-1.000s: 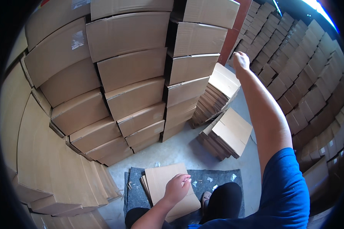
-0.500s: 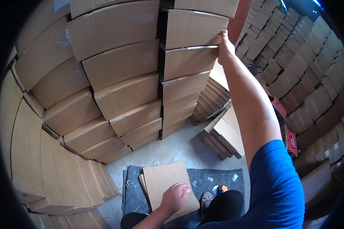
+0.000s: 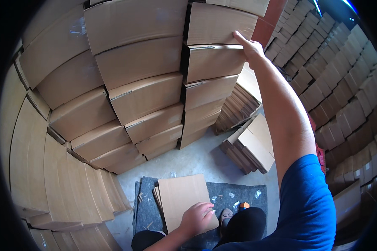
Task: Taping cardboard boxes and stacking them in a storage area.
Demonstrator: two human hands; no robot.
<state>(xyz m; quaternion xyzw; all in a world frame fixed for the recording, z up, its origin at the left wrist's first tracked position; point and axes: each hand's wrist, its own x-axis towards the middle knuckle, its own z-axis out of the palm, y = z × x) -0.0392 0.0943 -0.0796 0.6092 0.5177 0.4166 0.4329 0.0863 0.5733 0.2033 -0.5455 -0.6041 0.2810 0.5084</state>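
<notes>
Resting left hand on flat cardboard, right hand touching stacked box.

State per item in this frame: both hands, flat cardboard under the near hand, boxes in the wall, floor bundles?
left hand: palm down on flat cardboard stack, not gripping
right hand: raised, fingers at edge of a stacked box
flat cardboard stack: unfolded, lying on grey mat
stacked boxes: assembled, closed, piled high
floor bundles: flattened, leaning
</notes>
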